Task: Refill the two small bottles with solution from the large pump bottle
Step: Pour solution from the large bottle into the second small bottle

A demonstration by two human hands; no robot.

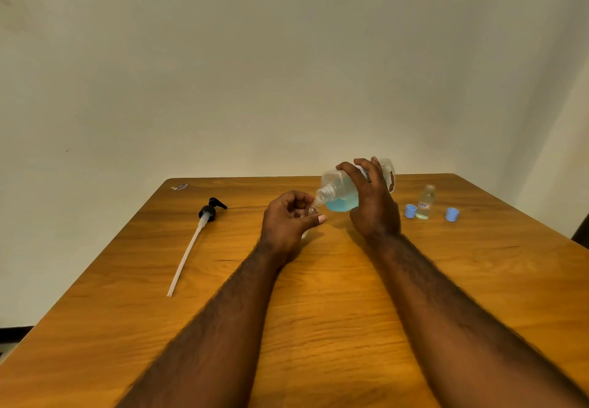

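A: Status, frame centre?
B: Right hand (374, 203) clamps tilted large bottle (342, 189); left hand (288, 219) fingers curl round first small bottle (309, 211), pouring.
A: Outstanding?
B: Second small bottle (425, 203), right, uncapped; fill level unclear; both blue caps (410, 210) off.

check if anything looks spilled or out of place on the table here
No spill shows on the table. The pump head lies on its side at left, removed on purpose. Two blue caps sit loose beside the uncapped small bottle. Nothing else stands out.
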